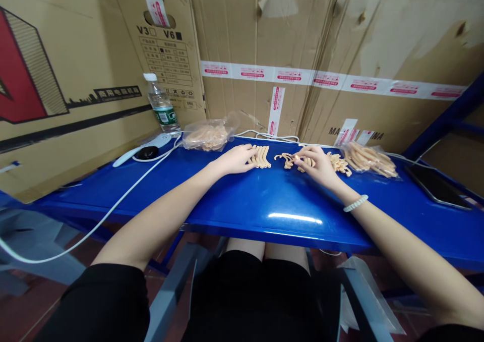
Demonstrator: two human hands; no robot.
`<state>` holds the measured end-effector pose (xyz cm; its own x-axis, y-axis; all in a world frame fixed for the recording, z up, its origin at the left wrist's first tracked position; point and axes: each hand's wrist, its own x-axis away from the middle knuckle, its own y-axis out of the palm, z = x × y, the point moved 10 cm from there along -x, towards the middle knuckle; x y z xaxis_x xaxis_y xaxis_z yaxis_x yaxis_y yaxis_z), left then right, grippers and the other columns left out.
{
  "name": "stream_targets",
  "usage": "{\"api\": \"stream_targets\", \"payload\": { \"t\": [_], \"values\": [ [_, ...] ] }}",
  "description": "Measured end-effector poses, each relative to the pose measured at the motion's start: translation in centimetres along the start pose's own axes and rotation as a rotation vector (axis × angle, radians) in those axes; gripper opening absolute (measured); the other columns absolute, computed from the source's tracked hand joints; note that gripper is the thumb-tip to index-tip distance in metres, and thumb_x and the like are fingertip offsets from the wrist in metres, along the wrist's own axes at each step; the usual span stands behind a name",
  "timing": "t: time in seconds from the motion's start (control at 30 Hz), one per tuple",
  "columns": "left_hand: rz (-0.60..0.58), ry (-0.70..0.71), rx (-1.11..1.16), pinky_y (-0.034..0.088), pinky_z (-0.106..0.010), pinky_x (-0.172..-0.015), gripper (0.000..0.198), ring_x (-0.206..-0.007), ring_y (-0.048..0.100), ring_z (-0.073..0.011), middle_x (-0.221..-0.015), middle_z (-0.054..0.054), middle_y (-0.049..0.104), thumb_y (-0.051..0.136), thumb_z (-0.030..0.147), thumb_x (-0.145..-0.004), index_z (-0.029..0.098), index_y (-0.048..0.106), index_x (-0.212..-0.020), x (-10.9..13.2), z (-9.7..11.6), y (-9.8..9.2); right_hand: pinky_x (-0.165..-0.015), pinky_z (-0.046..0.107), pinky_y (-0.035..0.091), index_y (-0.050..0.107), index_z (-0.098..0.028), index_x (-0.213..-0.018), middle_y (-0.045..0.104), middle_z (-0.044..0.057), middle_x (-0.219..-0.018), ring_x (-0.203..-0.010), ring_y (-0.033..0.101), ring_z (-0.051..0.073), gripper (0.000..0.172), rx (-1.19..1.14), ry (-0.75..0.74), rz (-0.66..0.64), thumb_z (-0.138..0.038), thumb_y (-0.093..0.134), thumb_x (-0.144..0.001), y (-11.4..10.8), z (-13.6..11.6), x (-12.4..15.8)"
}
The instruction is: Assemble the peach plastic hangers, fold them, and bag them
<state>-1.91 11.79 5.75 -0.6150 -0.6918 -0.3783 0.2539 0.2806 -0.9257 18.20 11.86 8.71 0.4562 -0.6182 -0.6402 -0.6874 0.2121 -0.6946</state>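
Observation:
My left hand (237,159) rests on the blue table (264,206), its fingers curled against a neat row of beige curved plastic pieces (260,156). My right hand (316,164) lies over a loose scatter of the same beige curved pieces (287,159), thumb and fingers pinched on one of them. More loose pieces (340,163) lie just right of that hand. A white bead bracelet (355,203) circles my right wrist.
A clear bag of beige pieces (207,135) lies at the back left, another bag (370,159) at the right. A water bottle (162,105), a white device with cable (143,152) and a dark tablet (436,185) sit on the table. Cardboard boxes (264,54) wall the back.

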Motion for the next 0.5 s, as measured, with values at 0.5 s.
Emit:
{"api": "stream_targets", "payload": {
  "t": [0.5],
  "values": [
    [-0.075,-0.061,-0.031,0.052,-0.037,-0.092,0.025,-0.106,0.065,-0.0268,-0.112,-0.014,0.067,0.049,0.020,-0.094,0.013,0.068,-0.108,-0.1,1.1,0.3,-0.097,0.047,0.051,0.073,-0.021,-0.118,0.069,0.013,-0.117,-0.108,0.064,0.029,0.034,0.083,-0.049,-0.187,-0.039,0.055,-0.097,2.3,1.6,-1.2]
  ]
}}
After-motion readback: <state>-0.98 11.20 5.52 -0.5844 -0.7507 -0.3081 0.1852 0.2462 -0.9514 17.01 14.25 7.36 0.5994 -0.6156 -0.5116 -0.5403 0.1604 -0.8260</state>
